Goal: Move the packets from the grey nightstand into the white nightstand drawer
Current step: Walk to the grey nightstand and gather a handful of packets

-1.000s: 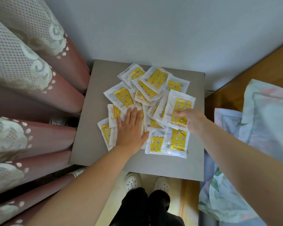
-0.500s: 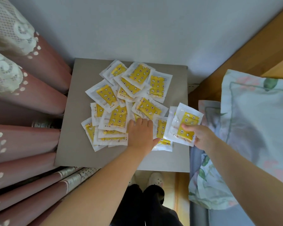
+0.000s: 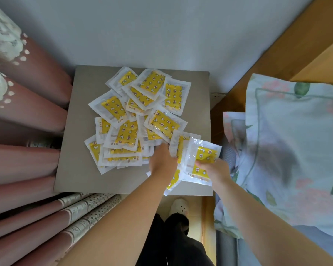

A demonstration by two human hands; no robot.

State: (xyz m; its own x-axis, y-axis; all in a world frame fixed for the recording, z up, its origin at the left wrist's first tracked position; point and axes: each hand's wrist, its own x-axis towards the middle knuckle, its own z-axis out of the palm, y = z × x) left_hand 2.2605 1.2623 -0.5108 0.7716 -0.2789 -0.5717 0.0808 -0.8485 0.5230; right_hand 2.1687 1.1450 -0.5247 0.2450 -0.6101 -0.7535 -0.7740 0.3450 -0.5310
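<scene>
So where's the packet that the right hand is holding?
Head view, right of centre: the packet is pinched in the right hand over the grey nightstand, at its near right corner, beside the left hand.

The person's left hand (image 3: pixel 162 162) and right hand (image 3: pixel 214 169) are bare, and so are both forearms (image 3: pixel 123 217), which run uncovered all the way to the lower edge of the view. Below them the legs are clothed in black trousers (image 3: pixel 173 240) of a loose, matte fabric that shows soft folds. One foot is visible in a white clog-style shoe (image 3: pixel 180 206) with a rounded toe dotted with small round holes.
</scene>
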